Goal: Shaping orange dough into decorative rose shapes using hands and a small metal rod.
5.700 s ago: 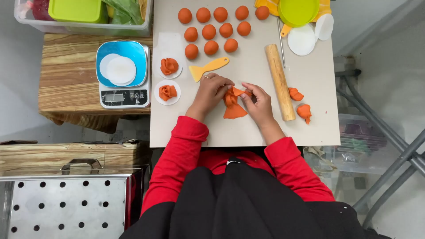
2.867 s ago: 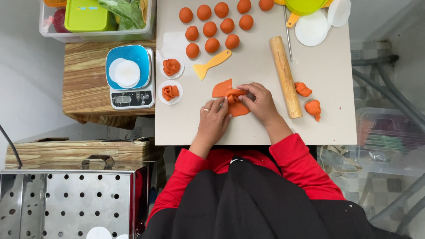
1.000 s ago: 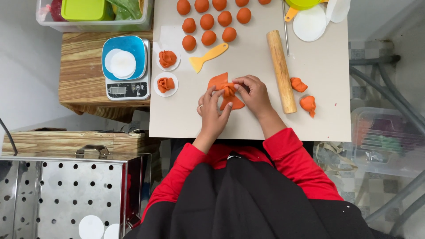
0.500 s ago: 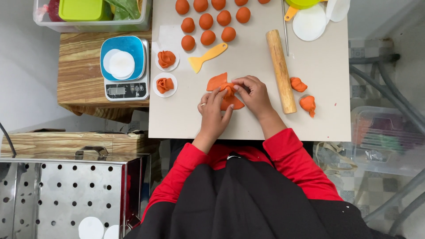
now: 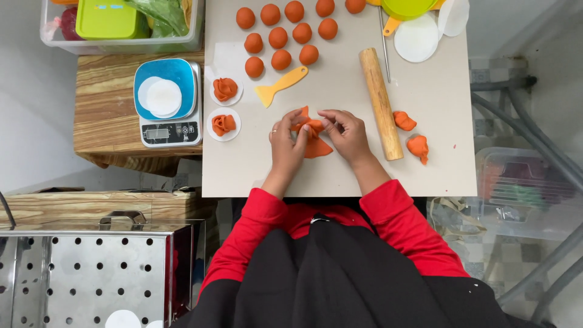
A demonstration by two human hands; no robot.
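A flat orange dough piece (image 5: 314,137) lies on the beige table (image 5: 255,164), partly folded. My left hand (image 5: 286,144) pinches its left side and my right hand (image 5: 345,132) pinches its top fold; both hold the same piece. Several orange dough balls (image 5: 280,37) sit in rows at the table's far side. Two folded dough shapes (image 5: 225,107) rest on white paper rounds at the left. Two more folded dough bits (image 5: 412,135) lie right of the wooden rolling pin (image 5: 381,102). A yellow scraper (image 5: 280,87) lies just beyond my hands.
A blue kitchen scale (image 5: 168,102) with white paper rounds stands on a wooden block to the left. A clear box with a green lid and vegetables (image 5: 121,23) is behind it. White rounds and a green bowl (image 5: 413,18) are at top right. A perforated steel tray (image 5: 85,276) is lower left.
My left hand came back from the table's near edge onto the dough. Both hands have kept folding the piece in roughly the same spot; the view shifted slightly.
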